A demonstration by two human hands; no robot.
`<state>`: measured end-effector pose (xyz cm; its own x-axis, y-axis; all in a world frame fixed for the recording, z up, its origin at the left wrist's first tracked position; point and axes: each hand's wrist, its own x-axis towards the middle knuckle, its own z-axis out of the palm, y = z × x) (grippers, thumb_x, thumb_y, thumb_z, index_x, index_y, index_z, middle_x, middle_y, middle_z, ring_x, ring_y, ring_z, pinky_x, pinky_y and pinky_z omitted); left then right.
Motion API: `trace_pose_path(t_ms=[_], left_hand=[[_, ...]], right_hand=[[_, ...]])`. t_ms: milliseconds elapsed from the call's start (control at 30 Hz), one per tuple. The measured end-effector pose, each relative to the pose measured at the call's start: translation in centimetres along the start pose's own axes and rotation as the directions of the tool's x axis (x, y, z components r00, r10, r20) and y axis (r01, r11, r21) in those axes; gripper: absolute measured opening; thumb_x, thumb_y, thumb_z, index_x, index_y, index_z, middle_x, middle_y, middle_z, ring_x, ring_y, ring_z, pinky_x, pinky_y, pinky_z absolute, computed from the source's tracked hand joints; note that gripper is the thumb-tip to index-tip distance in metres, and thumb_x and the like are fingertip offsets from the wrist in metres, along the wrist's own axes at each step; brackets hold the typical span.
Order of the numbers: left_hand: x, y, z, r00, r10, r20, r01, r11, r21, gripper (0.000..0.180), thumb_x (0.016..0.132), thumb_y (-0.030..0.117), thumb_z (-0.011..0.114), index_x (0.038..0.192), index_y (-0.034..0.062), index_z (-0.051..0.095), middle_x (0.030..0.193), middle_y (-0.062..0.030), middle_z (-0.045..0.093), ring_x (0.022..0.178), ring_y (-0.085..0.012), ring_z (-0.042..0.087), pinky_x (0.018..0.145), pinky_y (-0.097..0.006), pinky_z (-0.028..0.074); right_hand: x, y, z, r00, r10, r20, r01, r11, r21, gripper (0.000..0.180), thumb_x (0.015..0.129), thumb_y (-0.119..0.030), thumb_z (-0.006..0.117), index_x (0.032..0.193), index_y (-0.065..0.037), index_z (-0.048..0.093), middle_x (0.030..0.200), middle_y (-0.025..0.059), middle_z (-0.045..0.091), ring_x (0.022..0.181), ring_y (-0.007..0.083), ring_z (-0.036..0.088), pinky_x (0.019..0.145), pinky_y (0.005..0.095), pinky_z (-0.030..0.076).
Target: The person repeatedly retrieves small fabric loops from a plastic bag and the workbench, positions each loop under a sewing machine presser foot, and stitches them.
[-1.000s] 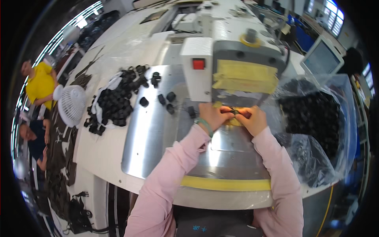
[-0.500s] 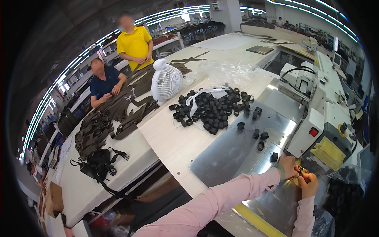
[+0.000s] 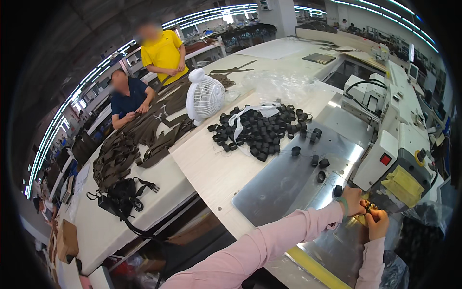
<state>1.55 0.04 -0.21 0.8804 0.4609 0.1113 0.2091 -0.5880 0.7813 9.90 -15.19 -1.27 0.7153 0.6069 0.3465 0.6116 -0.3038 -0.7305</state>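
Left hand (image 3: 353, 201) and right hand (image 3: 378, 224) pinch 1 dark piece (image 3: 370, 207), seemingly mid-work; black loops (image 3: 269, 129) lie piled (finished or not, unclear).

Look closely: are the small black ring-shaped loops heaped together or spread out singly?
Mostly heaped: the small black loops crowd together on the pale flat board, while several lie apart on the shiny metal plate.

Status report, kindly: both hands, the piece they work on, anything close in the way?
Left hand and right hand close together at machine. Small dark piece between them, details unclear. Black loop beside left hand.
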Motion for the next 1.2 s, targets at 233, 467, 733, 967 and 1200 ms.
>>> trace_pose_path(t_ms=[233, 467, 733, 967, 1200], left_hand=[[0.4, -1.0, 2.0, 0.994, 0.105, 0.006, -0.105, 0.983, 0.152, 0.029, 0.057, 0.041, 0.063, 0.067, 0.0141, 0.066, 0.082, -0.0137, 0.055, 0.085, -0.0264, 0.051, 0.075, -0.034, 0.031], [-0.4, -0.6, 0.0, 0.970, 0.229, 0.076, -0.223, 0.971, -0.081, 0.028, 0.054, 0.026, 0.069, 0.069, 0.0035, 0.062, 0.063, -0.0106, 0.057, 0.060, -0.0264, 0.056, 0.059, -0.033, 0.045], [-1.7, -0.5, 0.7, 0.844, 0.462, 0.270, -0.434, 0.887, -0.160, 0.021, 0.071, 0.022, 0.060, 0.067, 0.0012, 0.060, 0.066, -0.0132, 0.057, 0.061, -0.0267, 0.055, 0.056, -0.032, 0.043], [-1.2, -2.4, -1.7, 0.640, 0.726, 0.250, -0.725, 0.679, -0.116, 0.028, 0.078, 0.013, 0.055, 0.106, 0.0112, 0.057, 0.115, -0.0027, 0.051, 0.109, -0.0243, 0.041, 0.090, -0.037, 0.033], [-1.0, -1.1, -2.0, 0.789, 0.505, 0.350, -0.474, 0.863, -0.176, 0.018, 0.075, 0.028, 0.058, 0.076, 0.0106, 0.062, 0.066, 0.0001, 0.059, 0.070, -0.0147, 0.056, 0.072, -0.031, 0.036]], right_hand=[[-0.4, 1.2, -0.2, 0.998, -0.050, -0.043, 0.047, 0.998, -0.051, 0.016, 0.063, -0.005, 0.068, 0.074, 0.000, 0.057, 0.069, 0.0075, 0.053, 0.059, 0.0160, 0.051, 0.056, 0.0278, 0.042], [-0.8, 0.3, -0.9, 0.995, -0.037, 0.089, 0.032, 0.998, 0.054, 0.022, 0.061, -0.005, 0.068, 0.079, -0.002, 0.055, 0.073, 0.0077, 0.051, 0.059, 0.0179, 0.050, 0.056, 0.0279, 0.041], [-3.2, -3.7, -0.9, 0.968, -0.243, 0.069, 0.252, 0.936, -0.244, 0.020, 0.060, -0.009, 0.068, 0.072, -0.001, 0.054, 0.074, 0.0104, 0.050, 0.060, 0.0253, 0.051, 0.054, 0.0316, 0.042], [-3.9, -5.9, 0.3, 0.985, -0.134, 0.112, 0.150, 0.976, -0.159, 0.014, 0.062, -0.012, 0.063, 0.066, -0.004, 0.051, 0.061, 0.0120, 0.053, 0.053, 0.0275, 0.054, 0.049, 0.0344, 0.044], [-2.6, -3.5, -2.2, 0.923, -0.290, 0.252, 0.306, 0.952, -0.026, 0.014, 0.065, -0.012, 0.065, 0.069, -0.004, 0.054, 0.069, 0.0090, 0.053, 0.060, 0.0269, 0.054, 0.054, 0.0339, 0.044]])
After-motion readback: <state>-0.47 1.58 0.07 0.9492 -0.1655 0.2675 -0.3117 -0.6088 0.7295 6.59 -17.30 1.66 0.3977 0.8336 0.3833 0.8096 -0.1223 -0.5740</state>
